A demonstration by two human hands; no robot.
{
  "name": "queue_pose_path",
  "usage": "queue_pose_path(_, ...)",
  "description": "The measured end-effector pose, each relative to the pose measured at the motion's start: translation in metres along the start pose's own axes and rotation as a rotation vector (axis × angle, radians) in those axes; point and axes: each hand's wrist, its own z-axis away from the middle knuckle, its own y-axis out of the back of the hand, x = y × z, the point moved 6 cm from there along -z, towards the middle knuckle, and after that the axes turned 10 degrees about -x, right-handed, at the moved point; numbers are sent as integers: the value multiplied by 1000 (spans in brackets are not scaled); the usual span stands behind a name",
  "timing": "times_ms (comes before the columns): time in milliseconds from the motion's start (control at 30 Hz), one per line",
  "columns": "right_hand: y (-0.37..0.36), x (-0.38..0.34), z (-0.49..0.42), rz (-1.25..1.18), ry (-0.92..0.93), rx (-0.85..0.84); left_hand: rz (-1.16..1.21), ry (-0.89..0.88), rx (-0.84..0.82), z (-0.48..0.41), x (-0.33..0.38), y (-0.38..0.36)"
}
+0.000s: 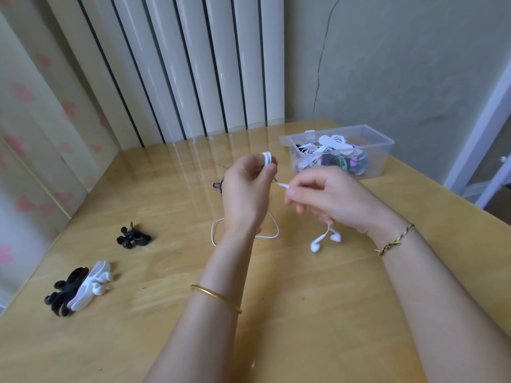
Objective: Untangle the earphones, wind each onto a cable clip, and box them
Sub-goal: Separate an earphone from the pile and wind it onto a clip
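The white earphones (pixel 323 241) hang low over the table (pixel 304 313) — two buds dangle on the right and a loose loop of cord droops further left. A white cable clip (pixel 267 158) shows at the fingertips of the left hand (pixel 246 194), which pinches it. The right hand (pixel 326 197) pinches a short white stretch of the cord just beside it. The clear box (pixel 383 164) stands open at the far right, holding wound sets. Spare clips lie at the left — a black clip (pixel 134 236) and, nearer, a black-and-white pile (pixel 77 290).
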Motion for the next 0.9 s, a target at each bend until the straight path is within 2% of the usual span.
queue_pose_path(67, 13, -3, 0, 52, 68, 170, -203, -42, -101, -1, 3, -7)
queue_pose_path(133, 24, 0, 1, 101, 108, 325, -244, -24, -225, 0, 5, -16)
queue_pose_path(233, 31, 7, 1, 202, 84, 436, -90, 38, -418, 7, 10, -28)
queue_pose_path(333, 32, 15, -1, 186, 52, 448, 99, 116, -540, 12, 10, -35)
queue_pose_path(433, 24, 21, -4, 162, -18, 372, 436, 223, -495, 9, 7, -33)
queue_pose_path(500, 11, 22, -8, 172, -82, 237, 584, 289, -341, 5, 1, -25)
queue_pose_path(567, -8, 21, -11, 219, -119, 58, 606, 278, -176, 2, -5, -16)
queue_pose_path(633, -22, 19, -12, 268, -124, -76, 506, 210, -62, 1, -10, -7)
queue_pose_path(700, -25, 14, -11, 271, -110, -97, 308, 136, 5, 0, -10, 0)
queue_pose_path(800, -14, 4, -7, 320, -54, 12, -82, 37, -21, -3, -6, 0)
queue_pose_path(900, 4, -7, -3, 338, 39, 199, -307, 27, -182, -2, -5, -12)
